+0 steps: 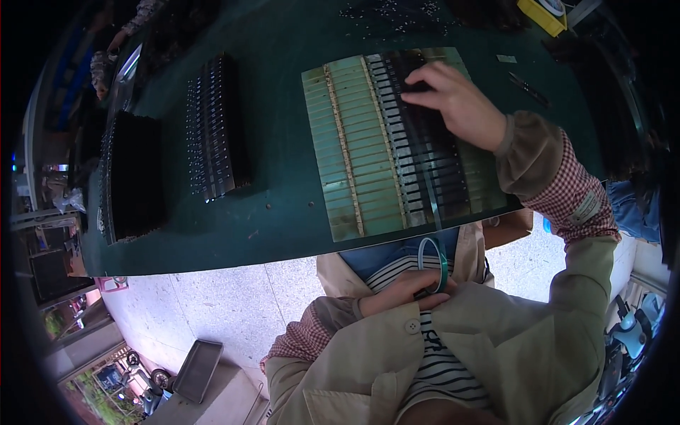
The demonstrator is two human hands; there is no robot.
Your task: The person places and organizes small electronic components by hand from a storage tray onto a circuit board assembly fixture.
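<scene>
A green table (276, 142) is supporting a slatted board (336, 177); around this board, dark stacks (216, 134) are standing toward nine o'clock, small pale pieces (386, 12) are lying toward twelve, a pen-like tool (529, 90) toward two.

We wore a beige jacket (513, 340) over a dark-striped white shirt (453, 368). Our red-checked oversleeves (572, 183) had brown cuffs (530, 152).

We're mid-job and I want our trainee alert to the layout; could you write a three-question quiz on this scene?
1. Which hand holds the tape roll?
2. True or false: the right hand is over the dark strips on the green board.
3. The pen-like tool lies: A) on the board; B) left of the board; C) right of the board.

Key: 1. The left hand. 2. True. 3. C.
</scene>
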